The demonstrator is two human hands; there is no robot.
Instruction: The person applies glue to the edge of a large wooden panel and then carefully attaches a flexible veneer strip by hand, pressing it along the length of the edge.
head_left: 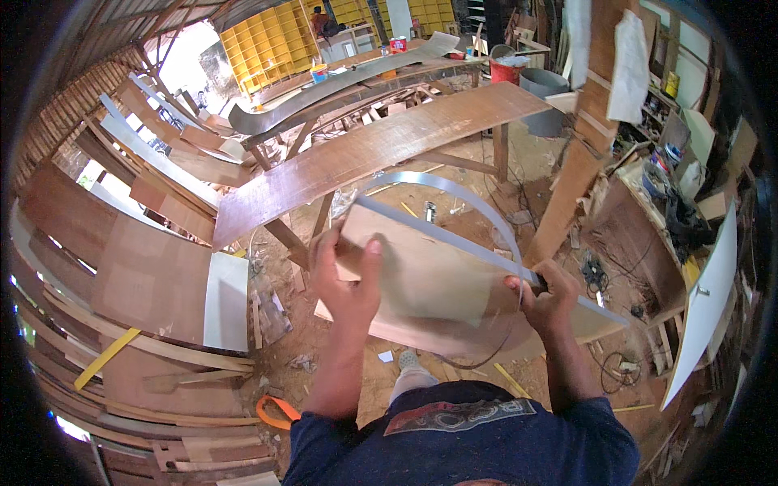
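A pale plywood board (429,271) is tilted in front of me, with a grey edging strip (438,227) along its upper long edge. The strip's loose length (478,194) arches off the far side and loops round past the board's face. My left hand (348,275) grips the board's left end, thumb against the face. Farther right, my right hand (551,300) is closed over the edge, its thumb on the face beside the strip's loop. A small dark patch shows at its fingers; I cannot tell what it is.
A long brown panel (381,150) lies on a wooden trestle ahead. Beyond it stretches a curved dark panel (340,85). Boards (150,283) are stacked at the left, and a wooden post (579,154) rises at the right. A cable (620,368) and scraps lie on the dirt floor.
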